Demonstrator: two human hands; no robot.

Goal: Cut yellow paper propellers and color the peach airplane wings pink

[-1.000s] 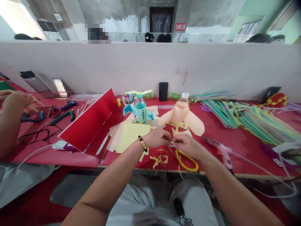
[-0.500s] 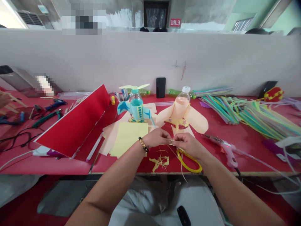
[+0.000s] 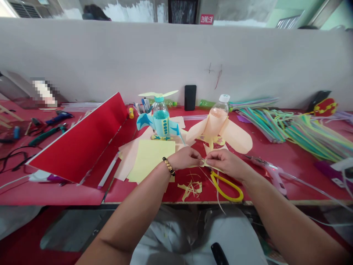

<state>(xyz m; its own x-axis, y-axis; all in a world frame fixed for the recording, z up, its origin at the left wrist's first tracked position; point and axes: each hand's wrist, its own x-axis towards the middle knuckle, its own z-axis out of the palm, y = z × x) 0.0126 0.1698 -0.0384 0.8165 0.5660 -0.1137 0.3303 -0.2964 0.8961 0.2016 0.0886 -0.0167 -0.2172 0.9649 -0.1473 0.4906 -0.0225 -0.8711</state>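
Head view: left hand and right hand pinch what seems paper.

A glue gun and paper scraps suggest a craft workshop.

Through my camera I make out a small, pale yellowish piece, roughly toward four o'clock from the middle of my view. It is pinched at its nine and three o'clock sides, so just a short central bit shows. Its ends are hidden; I can't tell its full outline or any folds from here.
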